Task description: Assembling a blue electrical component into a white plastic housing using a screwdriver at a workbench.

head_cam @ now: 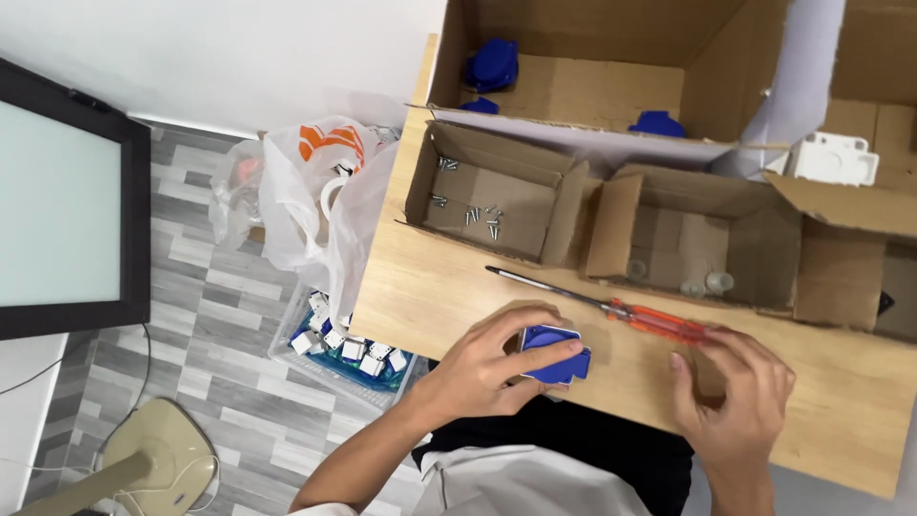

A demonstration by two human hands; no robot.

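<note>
Left hand (487,368) – clasps blue plastic part (554,352) at tabletop (430,287) near edge. Right hand (731,382) – fingers curled, empty, touching orange-handled screwdriver (611,308) at 11 o'clock; long axis 10-to-4, handle nearer right hand.

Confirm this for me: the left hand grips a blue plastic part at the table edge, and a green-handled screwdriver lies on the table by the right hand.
Not quite. The screwdriver has an orange handle, not green, as the head view shows. The rest holds: the left hand grips the blue plastic part at the edge of the table, and the screwdriver lies on the table by the right hand.
</note>
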